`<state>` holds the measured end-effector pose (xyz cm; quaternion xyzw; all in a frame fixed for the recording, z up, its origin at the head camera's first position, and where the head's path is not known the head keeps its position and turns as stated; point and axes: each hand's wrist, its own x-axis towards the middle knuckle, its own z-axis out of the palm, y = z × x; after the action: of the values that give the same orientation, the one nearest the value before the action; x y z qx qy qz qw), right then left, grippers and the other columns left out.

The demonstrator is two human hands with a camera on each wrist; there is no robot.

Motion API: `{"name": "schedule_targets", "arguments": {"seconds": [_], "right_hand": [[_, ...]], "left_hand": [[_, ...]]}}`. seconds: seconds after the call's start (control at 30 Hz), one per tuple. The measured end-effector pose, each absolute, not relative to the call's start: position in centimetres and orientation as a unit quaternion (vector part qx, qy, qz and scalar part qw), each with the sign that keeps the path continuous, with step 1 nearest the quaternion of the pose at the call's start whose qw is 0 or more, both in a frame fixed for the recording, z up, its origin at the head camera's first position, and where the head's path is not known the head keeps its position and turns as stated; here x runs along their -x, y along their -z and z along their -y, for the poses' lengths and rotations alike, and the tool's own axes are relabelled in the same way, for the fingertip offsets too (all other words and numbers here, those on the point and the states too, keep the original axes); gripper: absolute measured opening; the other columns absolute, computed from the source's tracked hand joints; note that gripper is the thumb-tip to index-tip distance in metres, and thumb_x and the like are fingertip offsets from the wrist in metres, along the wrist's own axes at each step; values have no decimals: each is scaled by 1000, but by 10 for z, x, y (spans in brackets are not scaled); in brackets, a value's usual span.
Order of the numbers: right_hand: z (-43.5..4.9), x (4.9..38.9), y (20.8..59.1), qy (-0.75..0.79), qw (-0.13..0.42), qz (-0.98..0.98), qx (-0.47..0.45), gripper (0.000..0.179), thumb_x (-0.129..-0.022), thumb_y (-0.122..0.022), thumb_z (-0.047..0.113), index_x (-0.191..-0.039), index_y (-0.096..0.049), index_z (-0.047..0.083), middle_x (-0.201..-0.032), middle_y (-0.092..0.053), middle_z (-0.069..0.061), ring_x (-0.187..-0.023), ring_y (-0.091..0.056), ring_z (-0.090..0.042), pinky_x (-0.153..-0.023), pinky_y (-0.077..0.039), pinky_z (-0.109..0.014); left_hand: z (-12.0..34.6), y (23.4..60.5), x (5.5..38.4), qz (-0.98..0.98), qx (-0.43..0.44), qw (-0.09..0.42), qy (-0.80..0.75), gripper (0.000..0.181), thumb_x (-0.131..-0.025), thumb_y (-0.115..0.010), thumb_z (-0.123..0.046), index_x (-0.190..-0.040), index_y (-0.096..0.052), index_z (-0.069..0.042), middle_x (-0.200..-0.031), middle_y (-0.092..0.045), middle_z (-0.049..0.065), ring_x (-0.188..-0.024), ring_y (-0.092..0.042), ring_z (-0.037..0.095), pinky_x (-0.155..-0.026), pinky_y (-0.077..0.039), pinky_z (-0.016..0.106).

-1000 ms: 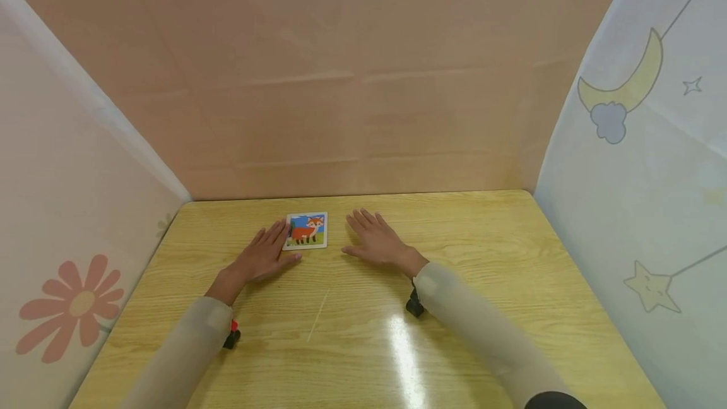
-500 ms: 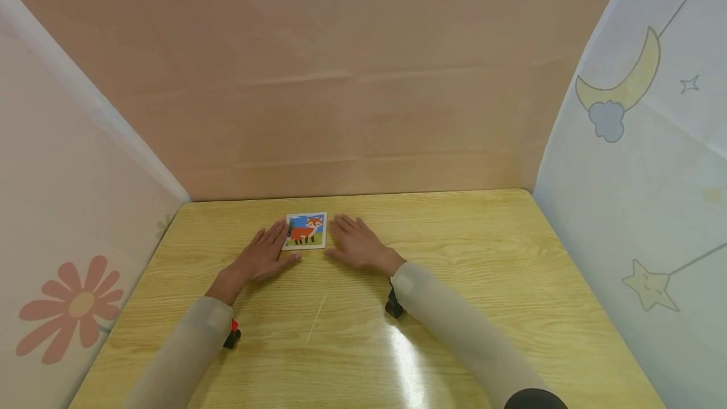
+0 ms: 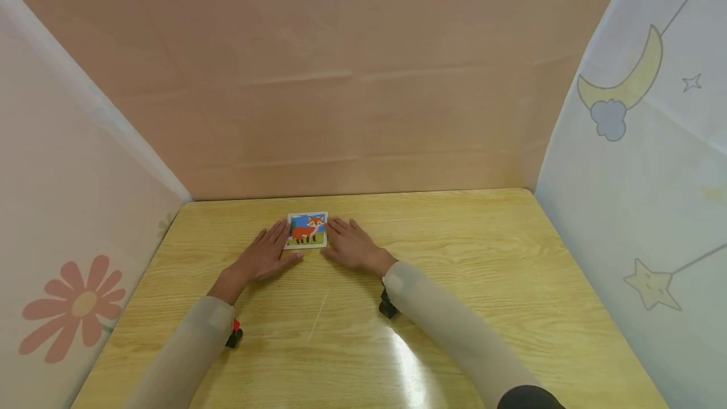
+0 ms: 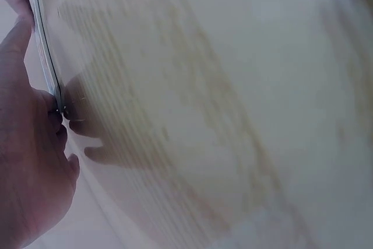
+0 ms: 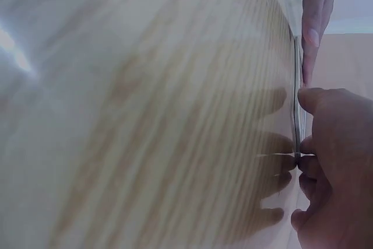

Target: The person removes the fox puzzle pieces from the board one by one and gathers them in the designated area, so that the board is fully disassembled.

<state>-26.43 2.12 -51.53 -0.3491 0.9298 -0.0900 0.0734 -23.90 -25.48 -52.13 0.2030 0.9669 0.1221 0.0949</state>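
A square fox picture puzzle [image 3: 307, 230] with a white border lies flat near the back of the table. My left hand [image 3: 264, 254] lies with straight fingers along its left edge, thumb spread toward its front. At the right edge, the fingertips of my right hand [image 3: 353, 245] touch the border, fingers extended. From the side, the left wrist view has the puzzle's thin edge [image 4: 48, 56] beside my left fingers. In the right wrist view the same thin edge [image 5: 296, 97] runs along my right fingertips.
The wood-grain table [image 3: 454, 238] has a glare spot near its front. Behind it rises a tan backdrop [image 3: 352, 81]. Pale printed sheets flank it: a flower sheet [image 3: 51, 175] at left, a moon-and-star sheet [image 3: 653, 194] at right.
My right hand has slid left across the table until its fingertips reach the puzzle's right edge. My left hand and the puzzle have stayed almost in place.
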Motion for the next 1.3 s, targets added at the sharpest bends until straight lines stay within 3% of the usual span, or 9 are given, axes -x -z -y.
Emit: {"name": "schedule_targets", "arguments": {"seconds": [0.53,1.0,1.3], "right_hand": [[-21,267,518,67,42,-931,356,59,-116,-42,38,-163,-38,3,-172,-31,-13,-161,-24,-28,-131,-22,-50],[-33,262,516,50,28,-926,374,60,-114,-49,38,-160,-43,-1,-169,-37,-17,-160,-27,-30,-131,-24,-47],[-45,254,517,26,5,-919,394,60,-112,-53,38,-157,-47,-2,-165,-43,-19,-158,-33,-33,-129,-27,-48]], "left_hand": [[255,522,238,-963,-218,94,-130,90,-110,-48,-55,-166,-12,6,-176,-7,22,-163,-8,42,-130,-12,63],[255,521,236,-951,-273,47,-137,71,-111,-56,-33,-161,-29,10,-169,-25,29,-158,-21,48,-126,-21,67],[251,520,230,-943,-295,31,-147,68,-109,-61,-29,-159,-36,10,-167,-30,29,-157,-24,50,-125,-23,69]]}}
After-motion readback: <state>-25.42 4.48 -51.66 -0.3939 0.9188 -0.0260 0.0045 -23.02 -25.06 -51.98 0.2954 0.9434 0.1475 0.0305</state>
